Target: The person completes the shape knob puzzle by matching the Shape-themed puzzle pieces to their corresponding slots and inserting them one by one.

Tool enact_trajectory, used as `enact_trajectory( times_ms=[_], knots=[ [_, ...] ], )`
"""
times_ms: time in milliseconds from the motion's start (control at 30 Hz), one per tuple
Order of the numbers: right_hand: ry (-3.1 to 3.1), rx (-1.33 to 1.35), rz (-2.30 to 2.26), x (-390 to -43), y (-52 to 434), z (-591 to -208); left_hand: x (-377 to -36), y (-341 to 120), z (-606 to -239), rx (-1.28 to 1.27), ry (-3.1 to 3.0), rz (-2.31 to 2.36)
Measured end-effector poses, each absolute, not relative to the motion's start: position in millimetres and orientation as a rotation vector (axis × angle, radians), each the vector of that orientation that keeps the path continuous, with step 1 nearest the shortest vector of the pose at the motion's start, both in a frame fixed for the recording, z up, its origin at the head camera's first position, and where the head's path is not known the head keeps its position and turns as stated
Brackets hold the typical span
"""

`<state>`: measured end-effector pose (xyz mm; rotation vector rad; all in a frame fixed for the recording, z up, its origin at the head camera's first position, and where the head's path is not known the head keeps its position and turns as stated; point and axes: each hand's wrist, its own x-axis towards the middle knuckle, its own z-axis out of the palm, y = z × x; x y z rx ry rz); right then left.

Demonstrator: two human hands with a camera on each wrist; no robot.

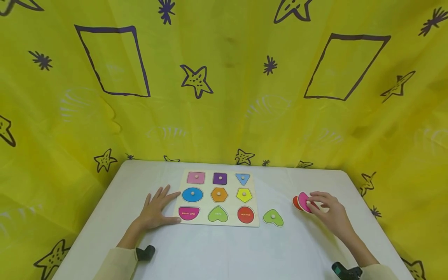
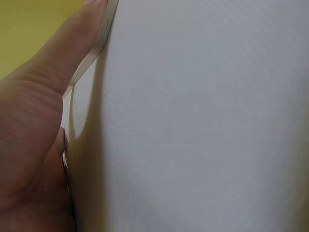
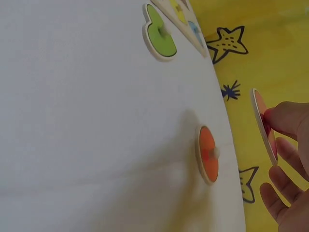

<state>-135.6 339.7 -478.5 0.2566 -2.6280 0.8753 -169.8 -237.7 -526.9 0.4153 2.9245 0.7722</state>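
Observation:
A wooden shape puzzle board (image 1: 205,184) lies on the table. My left hand (image 1: 155,209) rests at the board's left edge, fingers spread and thumb touching the near corner. In the left wrist view the thumb (image 2: 58,53) lies along the board's side. To the right, my right hand (image 1: 330,214) pinches a pink half-round piece (image 1: 303,198) by its knob. That piece is held above the table, as the right wrist view shows. Below it a red circle piece (image 3: 207,154) lies flat, knob up. A green heart piece (image 1: 273,217) lies just right of the board.
Knobbed pieces sit in the board's far and middle rows, among them a purple square (image 1: 219,179) and a blue oval (image 1: 192,194). The near-row slots show printed half round, heart and circle. A yellow curtain (image 1: 224,116) hangs behind the white table (image 1: 224,252).

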Motion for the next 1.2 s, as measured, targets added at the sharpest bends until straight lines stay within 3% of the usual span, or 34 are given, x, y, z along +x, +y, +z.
enact_trajectory(
  times_ms=[700, 1200],
  knots=[
    [-2.657, 0.428, 1.07, -207.1, 240.6, -462.8, -171.6, -238.6, -531.3, 0.422, 2.937, 0.784],
    [-2.673, 0.575, 1.224, -222.4, 159.4, -456.3, -169.9, -236.3, -529.9, 0.401, 2.925, 0.795]
  ],
)
